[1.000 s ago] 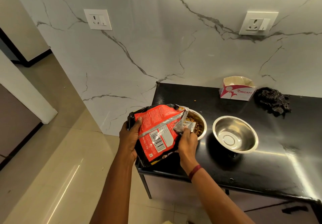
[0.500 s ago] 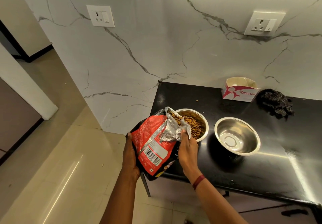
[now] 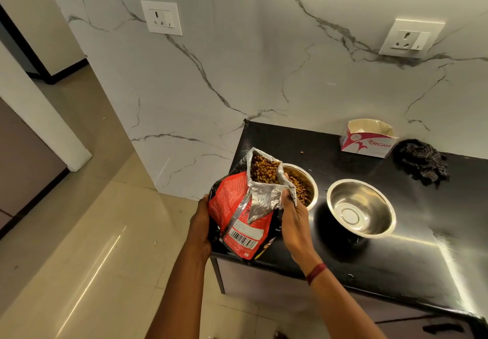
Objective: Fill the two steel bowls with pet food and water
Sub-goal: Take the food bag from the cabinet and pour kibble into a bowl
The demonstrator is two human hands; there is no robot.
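You've tipped the red foil pet food bag (image 3: 237, 214) back upright since a second ago, so its silver mouth gapes up, brown kibble (image 3: 264, 171) showing inside. Your left hand (image 3: 200, 229) grips its left side, your right hand (image 3: 294, 220) pinches the torn top edge. Just behind, on the glossy black counter (image 3: 396, 259), one round steel bowl (image 3: 313, 180) holds kibble; the second steel bowl (image 3: 360, 208) beside it shows only shiny metal.

A red bag (image 3: 227, 201) lined in silver foil holds brown kibble (image 3: 264, 172); the bowl (image 3: 369, 222) at its three o'clock is silver, the counter (image 3: 396, 259) glossy black, the wall (image 3: 264, 61) white veined grey.
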